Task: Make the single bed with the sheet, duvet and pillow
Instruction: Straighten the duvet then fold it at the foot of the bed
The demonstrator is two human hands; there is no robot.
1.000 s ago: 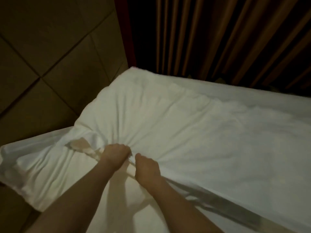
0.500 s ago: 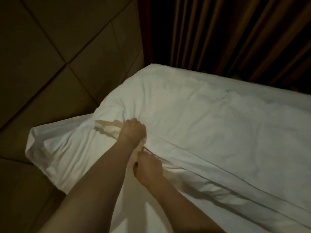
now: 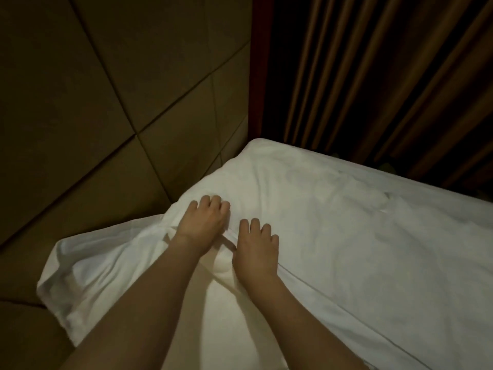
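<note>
A white duvet point(image 3: 346, 236) covers the bed, and its top edge reaches the padded headboard. My left hand point(image 3: 204, 222) lies palm down on that top edge, fingers curled into the fabric. Just to the right, my right hand point(image 3: 256, 249) holds the same edge, fingers bent over the top and the thumb tucked at the fold. A loose, limp flap of white fabric point(image 3: 80, 276) hangs off the near left side below my left forearm. No pillow is in view.
The tan quilted headboard point(image 3: 93, 102) fills the left side and stands close against the bed. Brown pleated curtains point(image 3: 386, 76) hang behind the far side of the bed, beside a dark red upright strip point(image 3: 260, 62).
Both hands have moved the duvet's top edge up the bed toward the headboard. The bunched fold they held has flattened, and the hands now lie lower on the fabric.
</note>
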